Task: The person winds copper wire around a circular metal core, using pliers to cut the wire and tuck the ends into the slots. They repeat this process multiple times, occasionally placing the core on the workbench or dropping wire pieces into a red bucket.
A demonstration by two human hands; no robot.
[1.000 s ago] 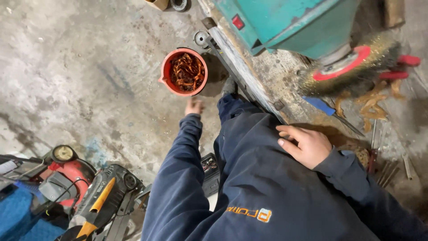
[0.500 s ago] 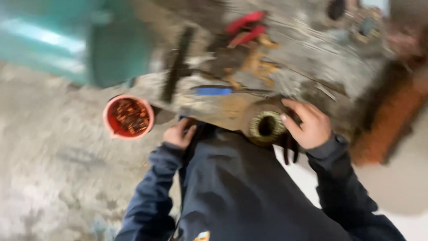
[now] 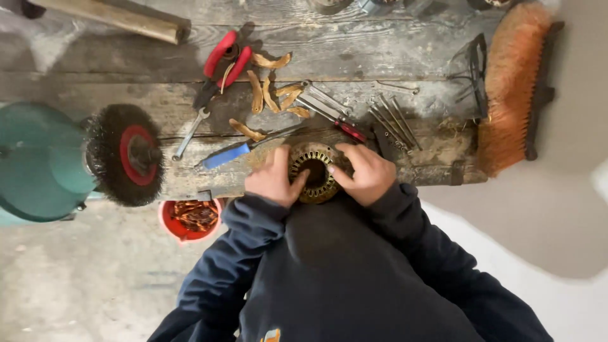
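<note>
At the near edge of the worn wooden bench (image 3: 354, 50), a slotted metal motor ring (image 3: 315, 172) lies flat, pinched from both sides: the left hand (image 3: 273, 179) clasps its left rim with the thumb on the inner bore, the right hand (image 3: 366, 172) curls over its right rim likewise. Just left lies a blue-handled tool (image 3: 223, 155), with a red bucket (image 3: 190, 218) of copper scraps below the edge on open floor. Beyond, wrenches (image 3: 386, 114), red-handled pliers (image 3: 218, 66), a wire wheel (image 3: 126, 155) and an orange broom (image 3: 510, 88) crowd the boards.
</note>
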